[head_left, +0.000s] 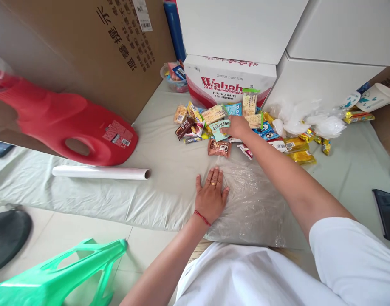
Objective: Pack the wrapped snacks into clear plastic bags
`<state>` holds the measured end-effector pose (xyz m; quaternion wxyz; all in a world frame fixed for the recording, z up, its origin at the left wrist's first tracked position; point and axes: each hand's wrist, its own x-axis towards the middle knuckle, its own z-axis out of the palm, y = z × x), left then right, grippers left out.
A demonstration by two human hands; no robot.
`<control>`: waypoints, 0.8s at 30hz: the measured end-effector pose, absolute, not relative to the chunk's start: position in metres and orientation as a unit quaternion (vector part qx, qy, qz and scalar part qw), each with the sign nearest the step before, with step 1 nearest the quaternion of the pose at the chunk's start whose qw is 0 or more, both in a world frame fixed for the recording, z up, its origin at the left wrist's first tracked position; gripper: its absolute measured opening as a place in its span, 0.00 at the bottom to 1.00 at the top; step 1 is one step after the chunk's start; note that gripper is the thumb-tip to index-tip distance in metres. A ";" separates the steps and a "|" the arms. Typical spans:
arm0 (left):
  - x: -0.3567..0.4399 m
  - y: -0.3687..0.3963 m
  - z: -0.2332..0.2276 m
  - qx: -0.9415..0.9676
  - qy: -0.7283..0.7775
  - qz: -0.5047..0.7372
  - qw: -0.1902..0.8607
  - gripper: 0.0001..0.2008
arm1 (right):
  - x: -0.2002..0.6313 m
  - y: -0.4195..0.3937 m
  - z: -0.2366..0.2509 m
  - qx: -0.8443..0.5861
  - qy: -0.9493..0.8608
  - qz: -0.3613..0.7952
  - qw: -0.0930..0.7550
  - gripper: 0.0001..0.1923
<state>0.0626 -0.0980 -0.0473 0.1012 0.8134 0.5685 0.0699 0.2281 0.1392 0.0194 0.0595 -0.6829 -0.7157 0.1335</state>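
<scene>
My left hand point(210, 197) lies flat with its fingers apart, on the covered surface at the left edge of a clear plastic bag point(252, 204). A ring and a red string bracelet show on it. Farther off, my right hand point(238, 127) reaches into a pile of wrapped snacks and pinches a pale green snack packet point(219, 130). Around it lie cracker packets point(214, 114), a blue packet point(233, 109) and a brown packet point(219, 148). A dark brown wrapper point(184, 128) is at the pile's left. The right fingertips are partly hidden.
Behind the pile stands a Wahaha water carton point(230, 80). A red jug point(77, 123) and a white roll point(101, 172) lie left. Gold-wrapped snacks point(297, 146), crumpled plastic bags point(306, 119), paper cups point(376, 97) and a phone point(386, 214) are right. A green stool point(55, 276) stands below.
</scene>
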 end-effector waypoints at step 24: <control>0.065 -0.077 -0.047 0.813 0.568 0.085 0.099 0.29 | 0.313 -0.113 0.009 -0.424 -0.873 0.187 0.153 0.25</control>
